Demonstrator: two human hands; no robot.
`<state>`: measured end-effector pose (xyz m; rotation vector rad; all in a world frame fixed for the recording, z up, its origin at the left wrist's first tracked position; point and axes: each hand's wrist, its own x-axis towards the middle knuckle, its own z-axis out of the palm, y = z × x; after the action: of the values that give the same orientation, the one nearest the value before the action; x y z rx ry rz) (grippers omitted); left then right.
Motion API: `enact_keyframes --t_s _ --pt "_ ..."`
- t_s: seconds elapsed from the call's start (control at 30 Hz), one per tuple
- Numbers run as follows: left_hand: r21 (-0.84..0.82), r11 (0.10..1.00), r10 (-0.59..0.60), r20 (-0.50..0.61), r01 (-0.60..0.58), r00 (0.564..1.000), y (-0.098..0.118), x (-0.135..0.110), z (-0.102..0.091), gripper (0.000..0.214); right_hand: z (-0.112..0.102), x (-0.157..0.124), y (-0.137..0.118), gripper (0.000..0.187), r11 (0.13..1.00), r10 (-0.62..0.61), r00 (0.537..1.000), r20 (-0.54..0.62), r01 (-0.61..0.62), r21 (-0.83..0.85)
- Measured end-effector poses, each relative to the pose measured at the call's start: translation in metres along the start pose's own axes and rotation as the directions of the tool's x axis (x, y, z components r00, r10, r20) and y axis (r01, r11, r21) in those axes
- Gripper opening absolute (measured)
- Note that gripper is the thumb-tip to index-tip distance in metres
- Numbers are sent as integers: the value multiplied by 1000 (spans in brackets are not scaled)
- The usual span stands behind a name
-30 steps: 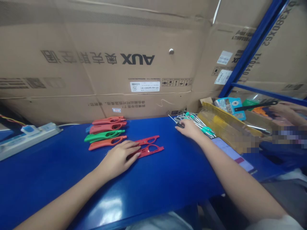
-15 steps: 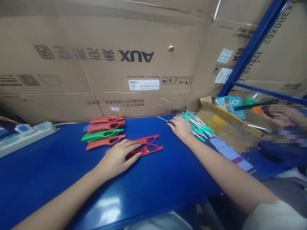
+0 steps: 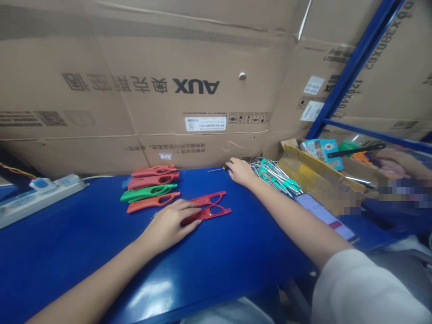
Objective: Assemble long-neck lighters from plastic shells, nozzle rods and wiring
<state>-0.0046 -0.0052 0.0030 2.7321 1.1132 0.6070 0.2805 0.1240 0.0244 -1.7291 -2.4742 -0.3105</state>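
Note:
My left hand (image 3: 173,222) rests over two red plastic handle shells (image 3: 216,210), its fingers and thumb closed about their near ends and hiding them. The shells lie side by side, each with an oval loop facing right. Toward the back of the table, my right hand (image 3: 241,172) is closed on a small screwdriver (image 3: 218,169). Its thin shaft points left, and most of the handle is hidden by the fingers. Just right of that hand lies a bundle of metal rods with green parts (image 3: 278,176). Left of the shells are several red, orange and green handles (image 3: 148,192) in a stack.
A phone (image 3: 326,216) lies on the blue table (image 3: 216,270) beside a yellow-taped cardboard box (image 3: 310,168). At the left stands a white power strip (image 3: 43,198). Large cardboard (image 3: 141,40) walls the back. Another person's hand (image 3: 394,166) is at the far right.
My right hand has moved left and slightly back, the screwdriver going with it away from the rod bundle. The left hand stays on the red shells. The camera view has shifted a little.

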Motion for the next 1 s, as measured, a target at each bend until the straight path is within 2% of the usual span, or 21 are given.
enact_keyframes --t_s 0.13,0.27,0.33,0.4,0.47,0.6,0.77,1.0 --pt "22 1000 8 0 -8 1000 3 -1 -1 31 -17 -30 11 37 972 234 972 -9 -234 -11" --pt "34 999 1 -9 -1 1000 4 -1 -2 32 -34 -60 48 35 870 493 868 53 -493 -24" --pt "34 999 -2 -8 3 1000 5 -1 -2 31 -35 -70 69 36 814 581 812 63 -581 -25" --pt "27 1000 -3 -5 3 1000 4 0 -2 30 -32 -77 86 30 775 630 771 89 -632 -13" --pt "14 1000 -2 -3 2 1000 4 2 -2 29 -26 -79 97 23 759 645 755 113 -651 14" --pt "-23 1000 -3 -3 2 1000 2 2 -3 29 -16 -80 105 21 753 649 755 94 -655 66" --pt "-53 998 -19 -18 18 1000 0 0 -5 28 -10 -79 105 16 762 636 771 42 -636 121" --pt "-26 1000 11 23 -10 1000 0 1 -8 26 -10 -78 99 11 782 612 788 -65 -590 201"
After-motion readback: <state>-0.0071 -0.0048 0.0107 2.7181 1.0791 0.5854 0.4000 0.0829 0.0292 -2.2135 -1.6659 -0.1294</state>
